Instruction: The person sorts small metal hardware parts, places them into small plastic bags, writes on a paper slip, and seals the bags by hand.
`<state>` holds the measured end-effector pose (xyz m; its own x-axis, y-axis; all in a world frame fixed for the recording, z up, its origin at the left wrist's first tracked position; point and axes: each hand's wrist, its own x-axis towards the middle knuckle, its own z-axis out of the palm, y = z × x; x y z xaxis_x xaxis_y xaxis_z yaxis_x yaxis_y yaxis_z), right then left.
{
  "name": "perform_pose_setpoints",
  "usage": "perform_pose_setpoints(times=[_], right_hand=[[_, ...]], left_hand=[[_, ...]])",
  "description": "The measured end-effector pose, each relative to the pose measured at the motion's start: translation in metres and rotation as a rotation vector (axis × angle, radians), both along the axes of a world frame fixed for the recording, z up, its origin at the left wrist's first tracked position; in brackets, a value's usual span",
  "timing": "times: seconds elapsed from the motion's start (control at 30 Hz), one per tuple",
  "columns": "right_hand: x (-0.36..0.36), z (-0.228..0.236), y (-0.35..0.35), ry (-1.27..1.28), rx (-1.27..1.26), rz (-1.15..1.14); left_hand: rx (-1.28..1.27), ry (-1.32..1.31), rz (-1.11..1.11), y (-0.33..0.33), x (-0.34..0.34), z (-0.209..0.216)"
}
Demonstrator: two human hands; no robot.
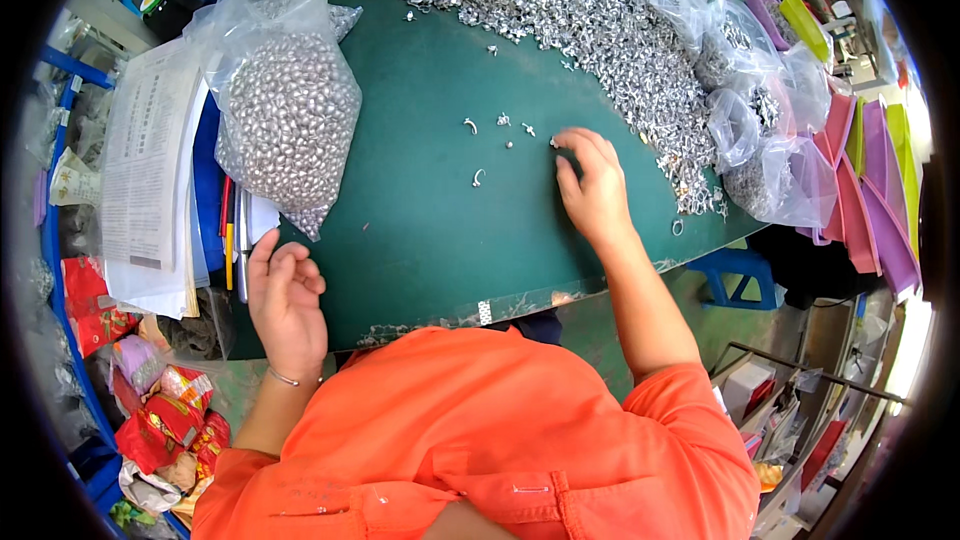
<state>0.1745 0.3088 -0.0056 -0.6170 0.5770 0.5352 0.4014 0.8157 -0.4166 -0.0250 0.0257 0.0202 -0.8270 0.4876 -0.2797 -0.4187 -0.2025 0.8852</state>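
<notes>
My right hand (597, 188) is over the green table, fingers bent and the thumb apart from the index finger. Right at its fingertips is a tiny silver metal piece (554, 143). Left of that hand lie a few loose pieces: a curved silver one (478, 178), another curved one (470, 125) and a small round bead (509, 145). My left hand (288, 302) hovers by the table's left front corner, loosely curled with its fingers apart, and nothing shows in it. Beyond it stands a clear plastic bag (290, 120) full of silver beads.
A large heap of small silver metal parts (600, 40) covers the table's far right, with clear bags (765, 165) beside it. Papers (150, 160) and pens (229, 240) lie left. Purple and pink bins (880, 180) stand right; a blue stool (735, 275) is below.
</notes>
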Motion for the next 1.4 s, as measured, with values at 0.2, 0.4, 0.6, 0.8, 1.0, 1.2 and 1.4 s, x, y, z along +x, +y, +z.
perform_pose_setpoints(times=[0.2,0.4,0.6,0.8,1.0,1.2,1.4], right_hand=[[-0.015,-0.005,0.016,-0.266,0.024,-0.029],[-0.057,0.003,0.027,-0.063,-0.189,0.069],[-0.085,0.008,0.021,-0.123,-0.395,0.507],[-0.116,0.047,0.015,0.018,-0.713,0.469],[-0.109,0.029,0.02,0.128,-1.247,0.337],[-0.061,0.031,0.051,0.259,-1.372,0.136],[-0.007,0.033,0.105,0.516,-1.291,-0.146]], left_hand=[[-0.036,0.071,-0.171,0.012,0.006,0.008],[-0.198,0.391,-0.356,0.027,0.013,-0.018],[-0.351,0.89,-0.448,0.049,0.009,-0.005],[-0.27,1.57,0.151,0.063,-0.032,0.045],[-0.545,1.583,0.141,0.104,-0.079,0.109],[-0.53,1.197,0.132,0.075,-0.102,0.078],[-0.19,1.597,0.425,0.086,-0.07,0.073]])
